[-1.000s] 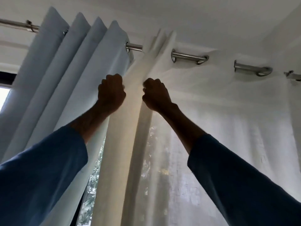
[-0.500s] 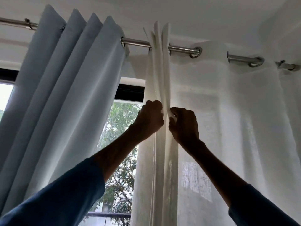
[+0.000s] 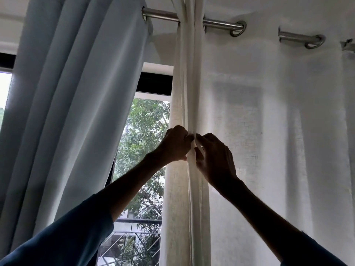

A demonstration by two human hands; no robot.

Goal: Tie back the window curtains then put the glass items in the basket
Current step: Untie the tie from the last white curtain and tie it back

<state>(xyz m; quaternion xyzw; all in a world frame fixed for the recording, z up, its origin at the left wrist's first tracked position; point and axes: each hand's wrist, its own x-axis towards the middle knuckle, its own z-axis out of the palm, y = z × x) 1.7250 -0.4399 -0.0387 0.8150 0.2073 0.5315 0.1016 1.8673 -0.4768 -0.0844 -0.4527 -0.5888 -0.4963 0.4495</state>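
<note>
Fingertips (image 3: pixel 200 138) of the left hand (image 3: pixel 175 144) and right hand (image 3: pixel 215 156) pinch the gathered folds of the white sheer curtain (image 3: pixel 189 89), hanging from the rod (image 3: pixel 159 16) at the right edge of the window (image 3: pixel 146 131). Bunching pleats evenly, gripped firmly, should make tying back neater.

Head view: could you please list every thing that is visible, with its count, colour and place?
blue-grey curtain: one, pale blue-grey, bunched at left.
white curtain: one, sheer white, centre to right, edge gathered in folds.
curtain rod: one, silver, across the top.
window: one, black frame, between the curtains.
tree: at least one, green, outside.
railing: one, dark, outside, bottom.
sleeves: two, dark blue, bottom corners.
left hand: one, grips the white folds.
right hand: one, pinches the same folds.
</note>
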